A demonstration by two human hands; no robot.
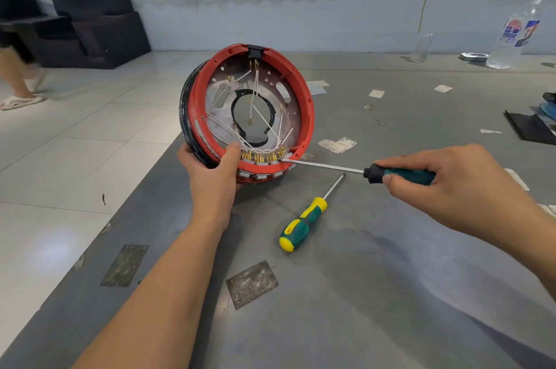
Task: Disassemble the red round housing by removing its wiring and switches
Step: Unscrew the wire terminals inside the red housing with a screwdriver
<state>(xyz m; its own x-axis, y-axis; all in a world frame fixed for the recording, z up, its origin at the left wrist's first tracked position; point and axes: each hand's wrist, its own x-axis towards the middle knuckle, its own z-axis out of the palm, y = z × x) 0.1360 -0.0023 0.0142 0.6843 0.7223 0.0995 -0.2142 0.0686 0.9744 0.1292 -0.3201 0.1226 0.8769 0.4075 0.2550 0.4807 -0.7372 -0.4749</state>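
Observation:
The red round housing [307, 98] stands tilted on its edge on the grey table [361, 278], its open side facing me. Inside lie a silver plate, white wires [264, 119] and a row of grey switches [261, 159] with gold terminals along the lower rim. A black socket [255, 51] sits at the top. My left hand [210, 170] grips the lower left rim, thumb inside. My right hand [445, 185] holds a green-handled screwdriver [400, 174] whose tip touches the rightmost switch.
A second screwdriver [304, 222] with a yellow and green handle lies on the table in front of the housing. A plastic bottle [514, 34] and a clear glass [422, 47] stand at the far right. Black armchairs and a person's legs are at the left.

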